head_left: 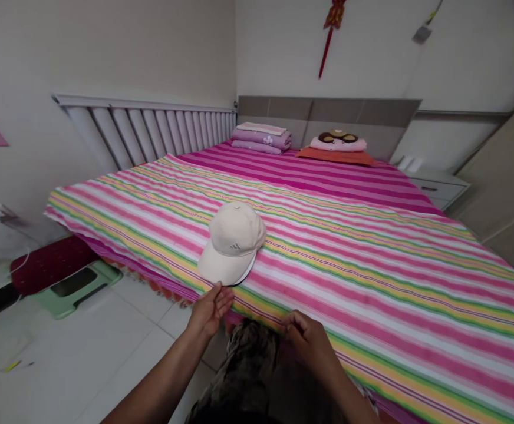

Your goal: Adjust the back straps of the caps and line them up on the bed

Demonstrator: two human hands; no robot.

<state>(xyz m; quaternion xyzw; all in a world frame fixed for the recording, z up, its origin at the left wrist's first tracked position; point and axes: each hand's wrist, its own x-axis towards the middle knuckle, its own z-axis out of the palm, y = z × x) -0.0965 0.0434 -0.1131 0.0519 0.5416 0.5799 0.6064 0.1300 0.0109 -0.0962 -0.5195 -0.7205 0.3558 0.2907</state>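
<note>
A cream baseball cap (236, 231) with a small dark logo rests crown up on the striped bed sheet (349, 268). Its brim points toward me and slightly left. My left hand (210, 307) is at the front edge of the brim, palm turned up and fingers stretched out. The thumb tip meets or nearly meets the brim. At the near edge of the bed, right of the cap, my right hand (306, 337) has its fingers curled in toward the thumb, by the sheet's border. Anything between those fingers is hidden.
Folded purple bedding (261, 140) and a pink pillow (339, 144) on an orange cloth (334, 156) lie by the headboard (279, 109). A green stool (78, 288) stands on the tiled floor at left. A white nightstand (438, 187) is at the far right.
</note>
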